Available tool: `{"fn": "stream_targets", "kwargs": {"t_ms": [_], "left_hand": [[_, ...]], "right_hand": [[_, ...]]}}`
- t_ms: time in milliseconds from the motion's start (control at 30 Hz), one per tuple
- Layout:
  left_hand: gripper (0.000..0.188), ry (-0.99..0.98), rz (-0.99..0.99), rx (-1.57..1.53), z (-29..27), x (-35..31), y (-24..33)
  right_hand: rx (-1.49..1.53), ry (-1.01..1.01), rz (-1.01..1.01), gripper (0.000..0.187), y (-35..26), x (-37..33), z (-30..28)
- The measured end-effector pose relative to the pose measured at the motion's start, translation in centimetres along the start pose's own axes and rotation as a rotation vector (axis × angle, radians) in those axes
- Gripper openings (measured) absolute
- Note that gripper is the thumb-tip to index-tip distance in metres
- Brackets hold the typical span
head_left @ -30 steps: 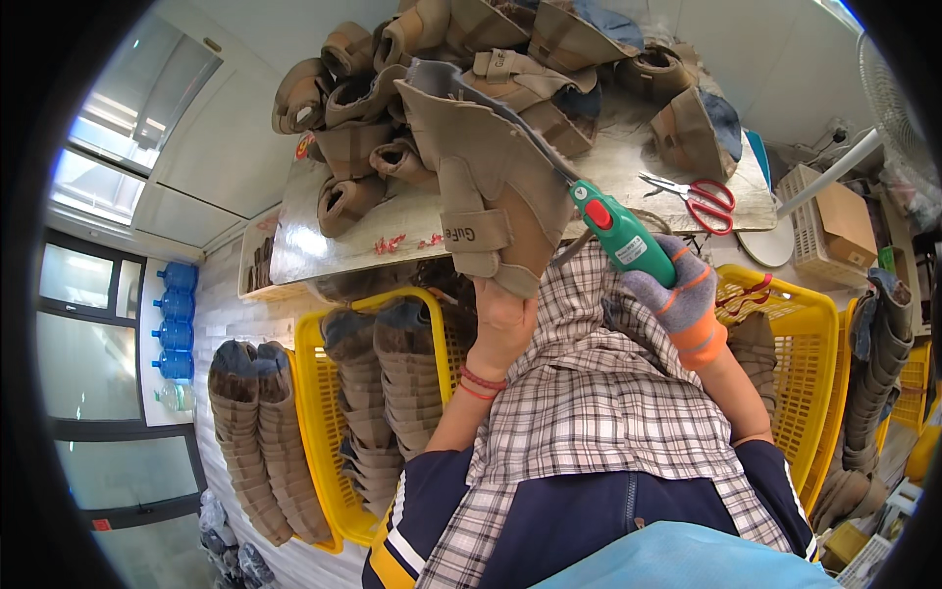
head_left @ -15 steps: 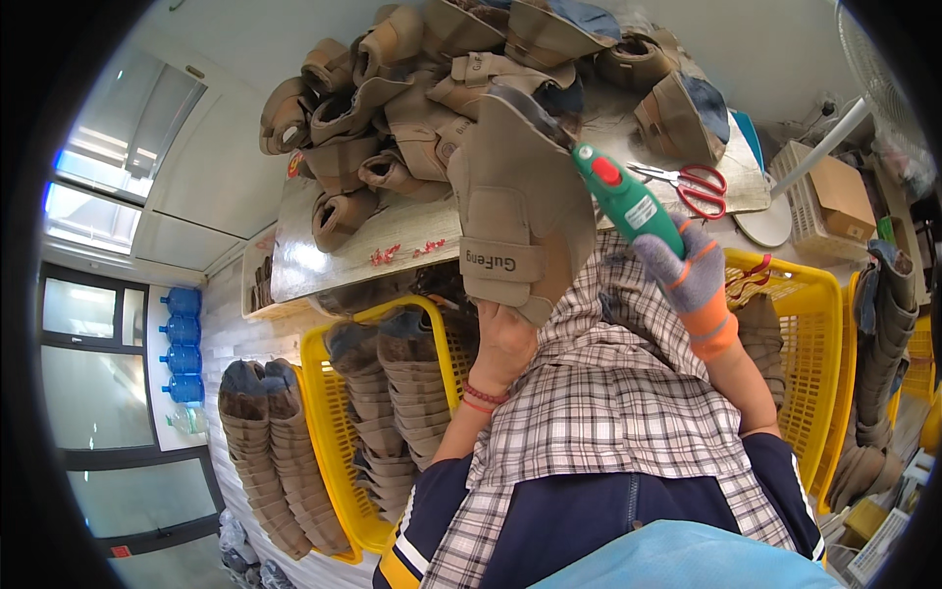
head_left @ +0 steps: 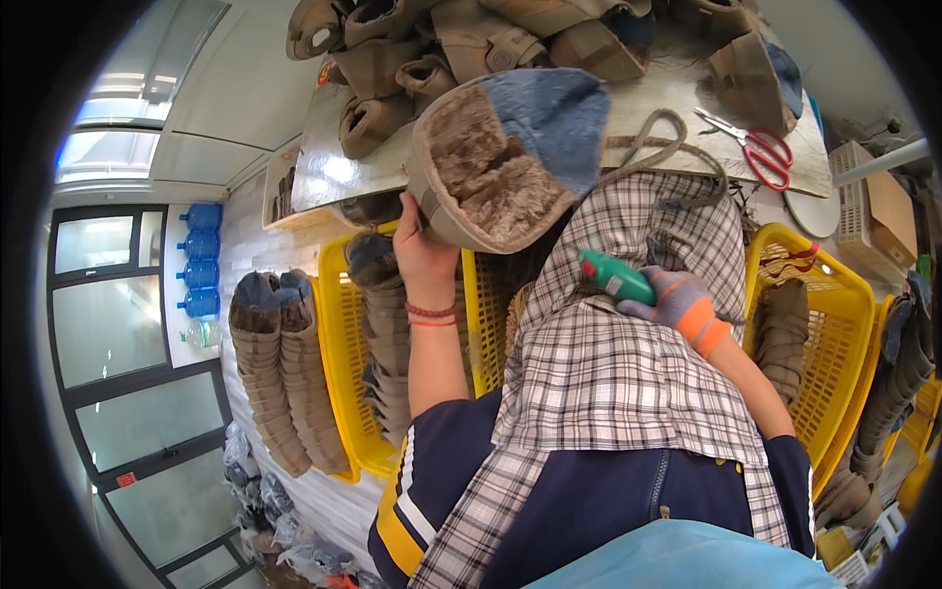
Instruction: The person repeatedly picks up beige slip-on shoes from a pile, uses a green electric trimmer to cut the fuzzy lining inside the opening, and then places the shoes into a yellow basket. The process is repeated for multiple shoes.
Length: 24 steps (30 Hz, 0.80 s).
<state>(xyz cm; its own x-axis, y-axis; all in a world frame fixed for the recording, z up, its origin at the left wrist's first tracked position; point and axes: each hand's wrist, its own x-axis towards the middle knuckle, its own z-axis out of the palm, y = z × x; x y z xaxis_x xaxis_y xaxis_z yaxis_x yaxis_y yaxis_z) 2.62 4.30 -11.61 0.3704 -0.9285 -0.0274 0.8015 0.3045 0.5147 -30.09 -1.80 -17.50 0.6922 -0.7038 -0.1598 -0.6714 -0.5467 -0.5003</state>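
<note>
My left hand (head_left: pixel 424 247), bare with red bracelets at the wrist, grips a tan shoe upper (head_left: pixel 420 175) by its near-left side. The upper is tipped so its brown fleece and blue lining face me. In an orange and grey glove, my right hand (head_left: pixel 677 302) is closed round a green electric hand cutter (head_left: pixel 618 278) with a red button. The cutter is low over my checked apron (head_left: pixel 608 353), apart from the upper; I cannot make out its blade. A loose tan strip (head_left: pixel 677 149) curls over the table's front edge and onto the apron.
Several tan uppers (head_left: pixel 491 41) lie piled at the back of the table (head_left: pixel 324 172). Red-handled scissors (head_left: pixel 767 159) are at its right. Yellow baskets (head_left: pixel 355 417) with stacked uppers stand on both sides of me, and more stacks (head_left: pixel 257 358) are at the left.
The upper has turned from its outer side to its lining. My right hand has drawn the cutter away from its edge, down toward the apron. A loose strip now shows on the table.
</note>
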Motion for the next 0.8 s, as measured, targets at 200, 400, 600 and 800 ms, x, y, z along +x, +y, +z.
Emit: {"fn": "stream_targets", "kwargs": {"t_ms": [200,400,600,800], "left_hand": [[0.034,-0.02,-0.235,-0.106,-1.7,1.8,-3.5],[0.033,-0.002,-0.317,0.004,-1.6,2.0,-5.6],[0.031,0.218,-0.224,0.321,0.7,2.2,-7.2],[0.032,0.155,-0.178,0.356,1.9,2.9,-7.0]], "right_hand": [[-0.122,-0.186,-0.213,0.059,1.7,2.0,1.5],[0.158,0.007,-0.102,0.034,2.7,-0.1,-2.1],[0.319,0.223,0.127,0.032,5.8,-1.2,-2.7],[0.375,0.354,0.197,0.028,7.3,-0.9,-2.2]]}}
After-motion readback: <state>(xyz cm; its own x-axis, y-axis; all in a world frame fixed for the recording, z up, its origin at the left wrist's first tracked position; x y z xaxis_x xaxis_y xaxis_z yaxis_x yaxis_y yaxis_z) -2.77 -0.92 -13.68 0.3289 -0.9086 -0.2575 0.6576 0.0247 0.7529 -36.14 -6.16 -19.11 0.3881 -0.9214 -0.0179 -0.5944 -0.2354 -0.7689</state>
